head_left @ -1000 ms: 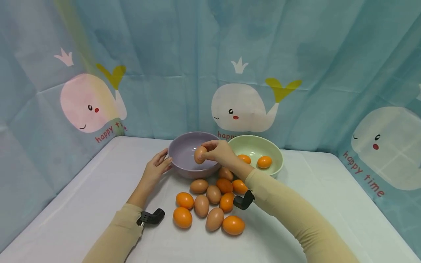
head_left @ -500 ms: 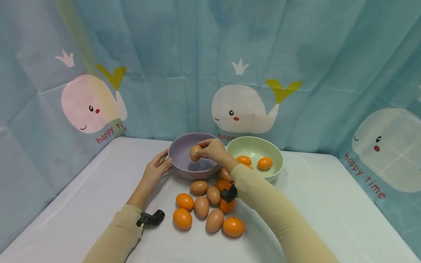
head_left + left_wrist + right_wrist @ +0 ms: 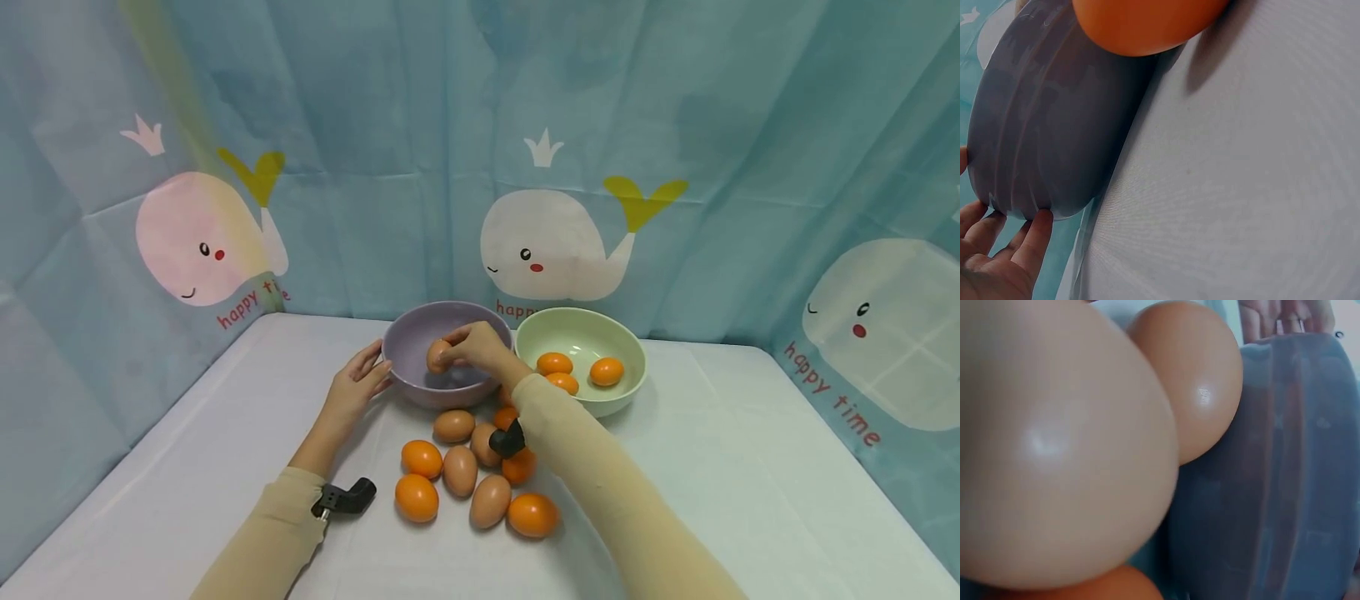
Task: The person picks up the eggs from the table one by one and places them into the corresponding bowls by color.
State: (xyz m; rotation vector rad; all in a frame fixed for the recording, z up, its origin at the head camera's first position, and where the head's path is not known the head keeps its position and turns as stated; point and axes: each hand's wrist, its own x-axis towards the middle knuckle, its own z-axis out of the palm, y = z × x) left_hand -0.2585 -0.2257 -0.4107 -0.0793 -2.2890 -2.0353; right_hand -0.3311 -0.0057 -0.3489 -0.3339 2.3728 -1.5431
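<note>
A brown egg (image 3: 436, 357) is pinched in my right hand (image 3: 482, 348), low within the mouth of the purple bowl (image 3: 408, 337). My left hand (image 3: 351, 393) touches the left side of that bowl. In the left wrist view its fingers (image 3: 1034, 244) lie fairly straight, fingertips against the purple wall (image 3: 1066, 125). Brown eggs (image 3: 460, 471) and orange eggs (image 3: 416, 498) lie grouped on the table in front of the bowl. From the right wrist, two brown eggs (image 3: 1066, 456) fill much of the view beside the bowl; the egg in my grip cannot be made out there.
A light green bowl (image 3: 611, 337) stands right of the purple one, with three orange eggs (image 3: 606, 372) visible inside. My right forearm passes over part of the egg group and hides some eggs. Behind the white table (image 3: 750, 467) hangs a blue whale-print curtain (image 3: 375, 167).
My right hand has carried the brown egg left and slightly down into the purple bowl. The right forearm has swung left, uncovering more of the green bowl. My left hand stays put.
</note>
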